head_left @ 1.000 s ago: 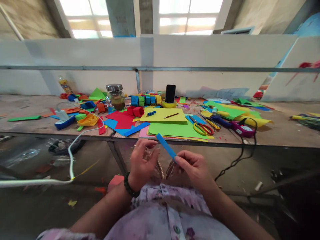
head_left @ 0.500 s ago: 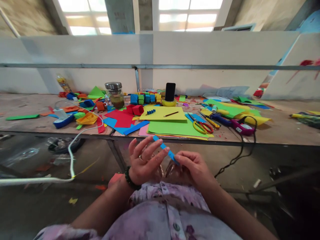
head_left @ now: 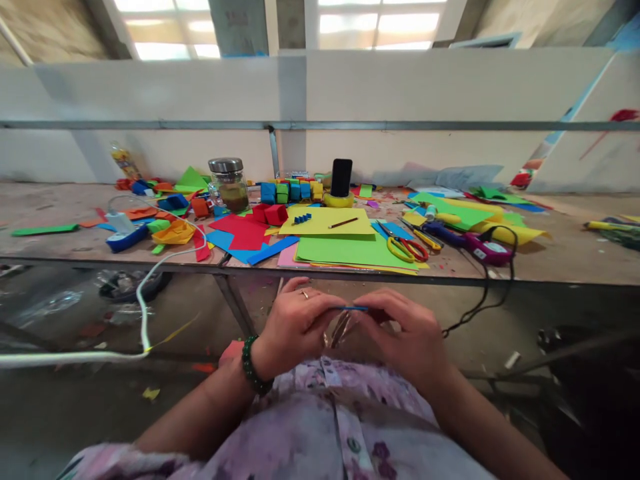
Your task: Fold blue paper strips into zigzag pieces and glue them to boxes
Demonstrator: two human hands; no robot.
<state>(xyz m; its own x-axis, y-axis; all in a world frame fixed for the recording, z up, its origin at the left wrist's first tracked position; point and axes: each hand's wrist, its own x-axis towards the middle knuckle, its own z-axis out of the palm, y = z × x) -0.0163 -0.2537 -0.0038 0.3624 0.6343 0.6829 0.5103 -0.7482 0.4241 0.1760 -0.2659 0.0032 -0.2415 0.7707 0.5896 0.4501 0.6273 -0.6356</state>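
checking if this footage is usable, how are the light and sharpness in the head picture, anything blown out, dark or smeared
Head view: windows burnt nearly white; head view: floor under the table dim, nearly black at lower right; head view: outer edges soft and stretched; head view: blue strip between left hand and right hand shows only as a thin line, sharpness unclear.

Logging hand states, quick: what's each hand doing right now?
Left hand: closed, holding the left part of the blue strip.
Right hand: closed, holding the same strip's right part.
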